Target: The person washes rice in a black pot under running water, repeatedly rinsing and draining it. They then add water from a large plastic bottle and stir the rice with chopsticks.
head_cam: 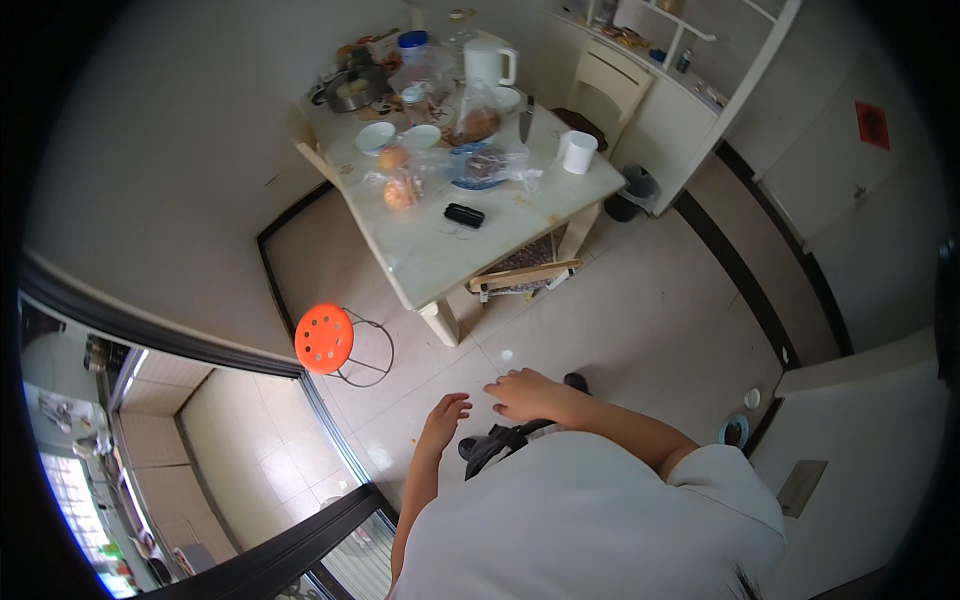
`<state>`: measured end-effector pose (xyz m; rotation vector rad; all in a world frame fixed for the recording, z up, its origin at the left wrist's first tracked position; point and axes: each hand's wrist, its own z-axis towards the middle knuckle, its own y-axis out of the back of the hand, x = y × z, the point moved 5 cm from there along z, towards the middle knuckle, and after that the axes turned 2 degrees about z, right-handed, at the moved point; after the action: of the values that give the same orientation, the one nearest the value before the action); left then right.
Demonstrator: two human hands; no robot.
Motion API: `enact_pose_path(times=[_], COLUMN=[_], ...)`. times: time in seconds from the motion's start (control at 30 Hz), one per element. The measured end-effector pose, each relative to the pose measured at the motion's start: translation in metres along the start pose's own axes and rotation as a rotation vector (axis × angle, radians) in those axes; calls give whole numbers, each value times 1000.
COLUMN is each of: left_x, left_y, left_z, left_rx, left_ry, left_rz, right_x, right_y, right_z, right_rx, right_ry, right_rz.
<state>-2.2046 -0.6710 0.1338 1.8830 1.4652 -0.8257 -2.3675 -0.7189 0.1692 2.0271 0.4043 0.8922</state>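
My left hand (445,422) is held in front of my body above the tiled floor, fingers apart and slightly curled, with nothing in it. Close to its right, my right hand (523,394) hovers with fingers spread, also holding nothing. The two do not touch. Ahead stands a dining table (431,262). On it lie a black case (464,215), oranges in a clear plastic bag (400,191), a bagged item on a blue plate (480,166), bowls (375,139), a knife (526,120), a white mug (580,153), a white electric kettle (484,63) and a metal pot (357,88).
An orange round stool (324,338) with metal legs stands left of the table, near the sliding door's track (334,427). A black waste bin (632,193) is beside the cabinet at the right. A wooden chair (611,82) stands behind the table.
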Motion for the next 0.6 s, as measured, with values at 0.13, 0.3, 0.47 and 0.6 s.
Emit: enact_pose_path(times=[0.13,0.3,0.47,0.6], left_x=[-62,-152,-221,-282], left_y=[-99,-268,-380,-410], left_z=[76,163,189,250], left_rx=[142,362,627,529], left_ry=[-83,-146,1,-128], left_rz=[81,152,142,90], right_x=[-105,-274,-385,-461], right_y=[21,44,116,173], right_z=[-63,-162,-233,-231], right_rx=[-69,-79,-220,-182], right_ry=[-153,-345,-305,-247], right_rz=[107,238,688,883])
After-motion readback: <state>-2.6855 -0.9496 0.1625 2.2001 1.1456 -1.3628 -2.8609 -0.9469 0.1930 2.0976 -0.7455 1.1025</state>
